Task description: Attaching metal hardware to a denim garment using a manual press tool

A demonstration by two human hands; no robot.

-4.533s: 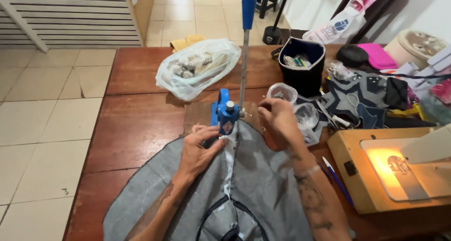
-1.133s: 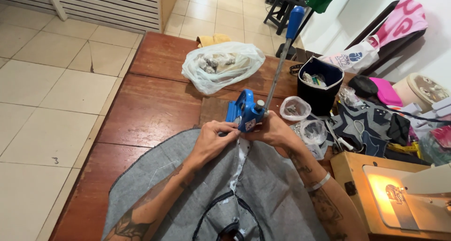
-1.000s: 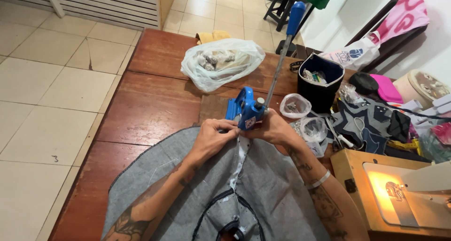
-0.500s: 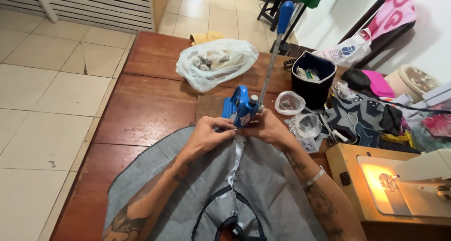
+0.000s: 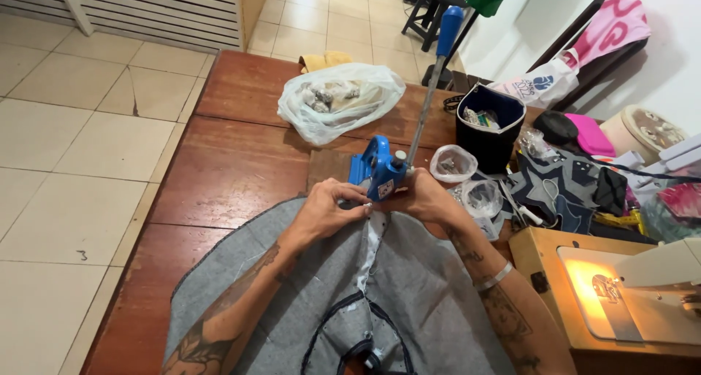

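Both hands pinch the grey cloth (image 5: 409, 287) at the blue press (image 5: 376, 172). Left hand (image 5: 332, 211) sits left of the press, right hand (image 5: 431, 198) right. Plastic bag (image 5: 339, 105) lies beyond the press.

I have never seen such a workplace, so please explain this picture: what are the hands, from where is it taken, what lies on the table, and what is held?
The picture comes from a camera worn on the person's head, looking down at their own two bare hands. The left hand and the right hand pinch the edge of a grey fabric garment at the base of a small blue metal hand press with a long lever. All this rests on a reddish-brown wooden table. Farther back lie a clear plastic bag of small parts, a black bucket and two small clear plastic cups. At the right stands a sewing machine with its lamp lit.
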